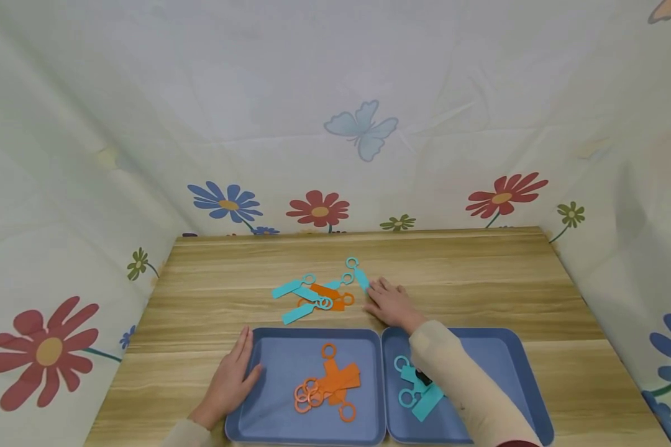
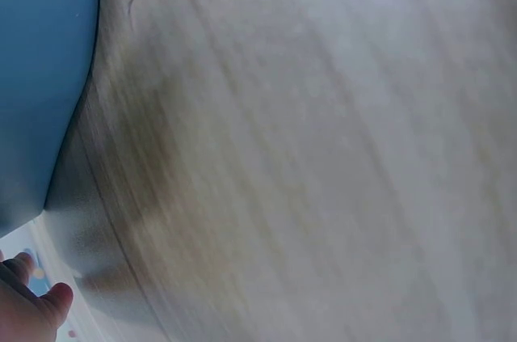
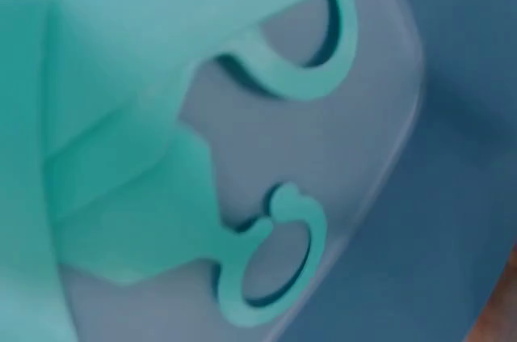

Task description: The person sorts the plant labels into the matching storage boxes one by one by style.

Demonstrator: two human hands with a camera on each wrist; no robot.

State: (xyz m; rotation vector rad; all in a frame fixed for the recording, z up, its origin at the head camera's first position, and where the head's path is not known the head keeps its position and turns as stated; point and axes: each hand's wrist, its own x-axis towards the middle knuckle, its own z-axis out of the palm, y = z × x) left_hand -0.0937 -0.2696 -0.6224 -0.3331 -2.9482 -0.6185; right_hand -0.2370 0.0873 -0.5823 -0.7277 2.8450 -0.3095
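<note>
Turquoise ring-ended tag [image 1: 361, 279] lies at eleven o'clock from the right hand [image 1: 396, 307], touching its fingertips; any pinch cannot be told. Mixed-colour tag pile [image 1: 325, 290] sits at nine o'clock. Left hand [image 1: 230, 379], released, fingers straight, rests at the orange-tag tray's [image 1: 276, 357] nine-o'clock rim.

Bare counter [image 1: 497, 279] stretches right of the right hand [image 1: 394, 305], and another open stretch lies left of the loose teal and orange tags [image 1: 324, 290] at the middle of the frame. Between those tags and the left tray [image 1: 279, 360] only a narrow strip remains. The left hand [image 1: 232, 379] blocks that tray's left rim; the right sleeve [image 1: 470, 379] crosses the right tray [image 1: 503, 357], leaving its upper right part reachable. The two trays stand side by side with scarcely any gap. A hanging curtain [image 1: 363, 62] closes the far edge.
</note>
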